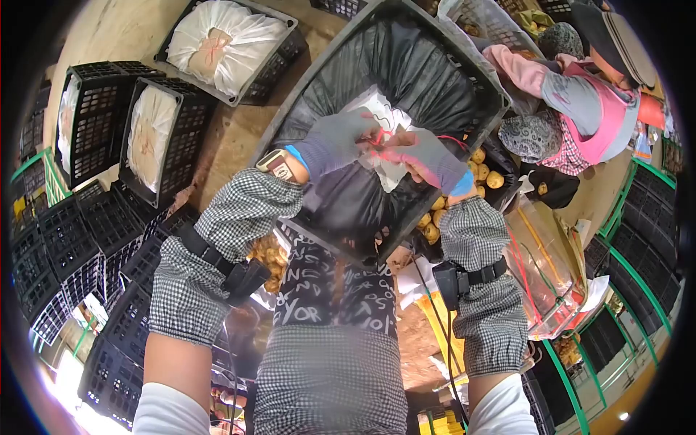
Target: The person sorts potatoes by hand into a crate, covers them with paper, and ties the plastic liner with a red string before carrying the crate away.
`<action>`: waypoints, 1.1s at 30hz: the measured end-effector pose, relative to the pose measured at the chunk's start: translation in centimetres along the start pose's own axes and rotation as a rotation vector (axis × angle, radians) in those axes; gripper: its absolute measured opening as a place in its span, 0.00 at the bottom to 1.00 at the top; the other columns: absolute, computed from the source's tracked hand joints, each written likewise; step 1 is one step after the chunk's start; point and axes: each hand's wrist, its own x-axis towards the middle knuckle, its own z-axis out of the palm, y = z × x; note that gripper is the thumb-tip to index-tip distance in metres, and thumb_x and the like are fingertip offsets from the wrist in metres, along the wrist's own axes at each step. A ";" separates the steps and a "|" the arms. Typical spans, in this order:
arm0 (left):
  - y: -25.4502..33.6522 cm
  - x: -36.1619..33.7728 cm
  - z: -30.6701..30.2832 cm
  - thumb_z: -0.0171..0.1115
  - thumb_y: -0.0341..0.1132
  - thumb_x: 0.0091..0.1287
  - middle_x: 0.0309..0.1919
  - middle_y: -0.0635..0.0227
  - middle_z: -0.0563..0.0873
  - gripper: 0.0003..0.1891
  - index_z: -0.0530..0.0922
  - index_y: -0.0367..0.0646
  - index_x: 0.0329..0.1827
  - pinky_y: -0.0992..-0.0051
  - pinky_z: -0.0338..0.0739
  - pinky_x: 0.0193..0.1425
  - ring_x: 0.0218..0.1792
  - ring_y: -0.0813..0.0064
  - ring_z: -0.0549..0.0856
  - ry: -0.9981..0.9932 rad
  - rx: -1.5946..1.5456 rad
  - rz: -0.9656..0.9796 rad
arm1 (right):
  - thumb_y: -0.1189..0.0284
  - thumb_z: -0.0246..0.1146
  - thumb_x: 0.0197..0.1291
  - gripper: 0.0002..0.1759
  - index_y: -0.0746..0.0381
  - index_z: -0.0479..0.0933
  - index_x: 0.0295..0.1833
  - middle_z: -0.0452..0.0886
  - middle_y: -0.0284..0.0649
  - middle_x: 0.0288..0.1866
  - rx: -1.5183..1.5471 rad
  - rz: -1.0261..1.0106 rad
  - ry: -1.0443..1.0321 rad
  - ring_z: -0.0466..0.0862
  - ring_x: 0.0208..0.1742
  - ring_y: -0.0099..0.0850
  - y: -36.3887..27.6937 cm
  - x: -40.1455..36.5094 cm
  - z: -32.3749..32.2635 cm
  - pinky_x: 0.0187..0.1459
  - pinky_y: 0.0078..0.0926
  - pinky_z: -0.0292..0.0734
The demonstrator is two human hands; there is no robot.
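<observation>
A black plastic crate lined with a black bag stands before me, the bag gathered over its contents. White paper lies at the gathered middle, under my gloved hands. My left hand is closed, its fingertips pinching a thin red string over the paper. Close beside it, my right hand pinches the same string from the other side. One end of the string trails right past my right hand. What lies inside the bag is hidden.
Black crates with white-wrapped tops stand at the upper left. Round yellow-brown produce lies right of the crate. A co-worker in a pink apron is at the upper right. Stacked black crates fill the left; green rails run along the right.
</observation>
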 end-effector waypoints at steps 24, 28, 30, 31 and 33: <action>4.6 -33.4 10.9 0.55 0.32 0.72 0.60 0.57 0.73 0.20 0.71 0.39 0.67 0.68 0.70 0.67 0.61 0.65 0.75 0.757 0.275 -0.634 | 0.80 0.60 0.60 0.16 0.61 0.80 0.54 0.83 0.44 0.52 -0.313 -0.426 0.758 0.83 0.51 0.37 23.9 -21.4 16.8 0.54 0.27 0.76; 5.9 -42.8 22.7 0.56 0.33 0.72 0.54 0.59 0.76 0.18 0.73 0.38 0.63 0.71 0.72 0.60 0.53 0.69 0.78 0.781 -0.111 -0.878 | 0.77 0.55 0.64 0.16 0.64 0.77 0.57 0.83 0.44 0.51 0.042 -0.078 0.921 0.82 0.50 0.36 37.8 -22.6 14.6 0.53 0.28 0.75; 6.4 -44.8 27.3 0.57 0.33 0.71 0.53 0.60 0.77 0.18 0.74 0.38 0.62 0.73 0.73 0.58 0.51 0.70 0.78 0.776 -0.269 -0.863 | 0.76 0.54 0.65 0.17 0.65 0.76 0.59 0.82 0.45 0.53 -0.011 0.051 0.952 0.82 0.51 0.36 42.2 -21.8 11.3 0.54 0.29 0.75; 6.1 -45.9 29.2 0.57 0.33 0.71 0.53 0.60 0.77 0.18 0.74 0.38 0.62 0.73 0.73 0.58 0.51 0.71 0.78 0.691 -0.199 -0.881 | 0.75 0.53 0.65 0.18 0.65 0.76 0.59 0.82 0.45 0.54 -0.151 0.086 0.951 0.82 0.52 0.37 43.7 -20.6 8.5 0.54 0.29 0.74; 5.5 -48.1 32.1 0.59 0.33 0.70 0.53 0.60 0.78 0.18 0.75 0.38 0.61 0.73 0.74 0.57 0.51 0.71 0.79 0.562 -0.186 -0.893 | 0.76 0.53 0.63 0.20 0.63 0.75 0.60 0.81 0.49 0.57 -0.242 0.029 1.075 0.81 0.55 0.44 46.3 -17.4 4.7 0.56 0.31 0.73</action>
